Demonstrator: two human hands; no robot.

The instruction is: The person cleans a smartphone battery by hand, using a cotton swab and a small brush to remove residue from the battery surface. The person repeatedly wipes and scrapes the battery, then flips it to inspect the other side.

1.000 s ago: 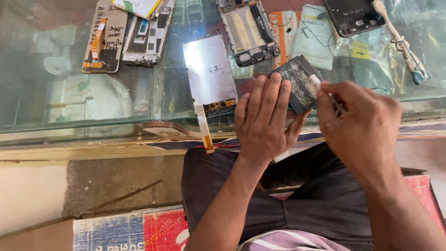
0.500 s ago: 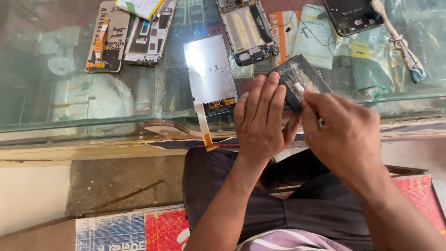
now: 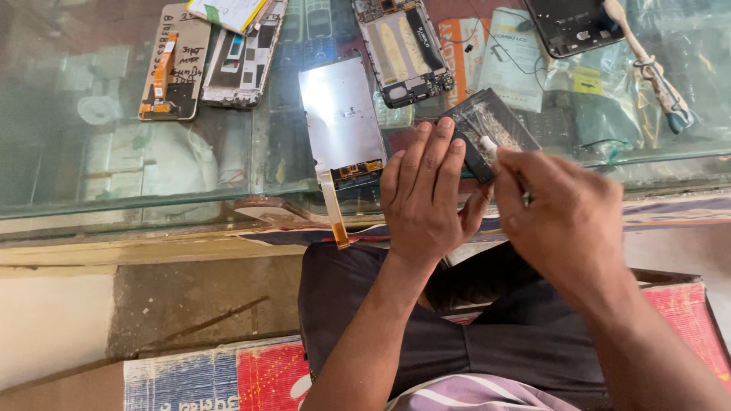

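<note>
Both hands work at a small dark tray on the glass desk.

The left hand lies flat, fingers spread, its fingertips pressing the near edge of the small black rectangular parts tray. The right hand is just right of the tray, its grip pinched narrow on a small white-tipped tool that touches the tray. Left of the tray lies a silver rectangular phone screen panel with an orange ribbon cable; behind the tray lies a bare grey phone frame.
</note>
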